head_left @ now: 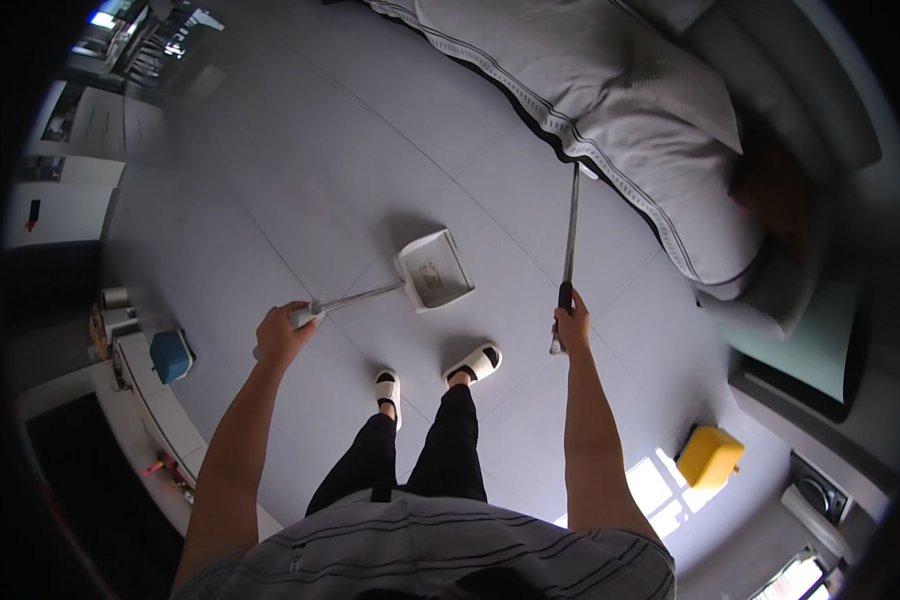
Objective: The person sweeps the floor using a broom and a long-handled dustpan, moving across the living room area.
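My left hand is closed round the handle end of a long-handled white dustpan. The pan lies just ahead of my feet, its inside facing up, with some brownish marks or debris in it. In my right hand is the dark grip of a broom with a thin grey pole. The pole runs away from me to the bottom edge of the sofa cover, where only a small white bit of its head shows; the rest is hidden under the sofa.
Grey tiles cover the floor. My feet wear pale slippers. A yellow stool or box stands at the right near a sunlit patch. On the left are a blue box-like thing and a low white cabinet.
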A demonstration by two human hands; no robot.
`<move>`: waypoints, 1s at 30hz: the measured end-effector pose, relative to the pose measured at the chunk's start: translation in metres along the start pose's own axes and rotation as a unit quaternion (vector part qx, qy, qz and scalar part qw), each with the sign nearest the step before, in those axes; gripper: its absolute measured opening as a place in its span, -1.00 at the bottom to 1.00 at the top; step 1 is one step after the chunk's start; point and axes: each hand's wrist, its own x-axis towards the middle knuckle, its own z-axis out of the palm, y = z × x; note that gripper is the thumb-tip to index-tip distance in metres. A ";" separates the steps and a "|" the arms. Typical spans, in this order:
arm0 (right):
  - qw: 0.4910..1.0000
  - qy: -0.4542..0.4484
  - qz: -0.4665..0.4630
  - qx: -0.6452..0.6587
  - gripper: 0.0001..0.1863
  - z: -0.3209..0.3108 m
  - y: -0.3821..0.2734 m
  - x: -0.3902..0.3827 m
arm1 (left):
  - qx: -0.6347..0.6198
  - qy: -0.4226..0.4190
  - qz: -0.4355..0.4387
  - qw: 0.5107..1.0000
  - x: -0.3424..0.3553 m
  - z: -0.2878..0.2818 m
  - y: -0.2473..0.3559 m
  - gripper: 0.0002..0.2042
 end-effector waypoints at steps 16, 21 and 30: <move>0.934 -0.039 -0.091 -0.344 -0.31 0.026 -0.024 0.012 | 0.000 0.005 -0.007 1.000 0.016 -0.004 0.002 -0.76; 0.928 -0.139 0.012 -0.345 -0.26 -0.012 0.010 -0.139 | 0.001 -0.009 -0.015 1.000 0.005 0.005 -0.035 -0.75; 0.982 -0.018 0.113 -0.150 -0.31 -0.006 0.045 -0.347 | -0.029 -0.017 0.046 0.998 0.023 -0.002 -0.027 -0.69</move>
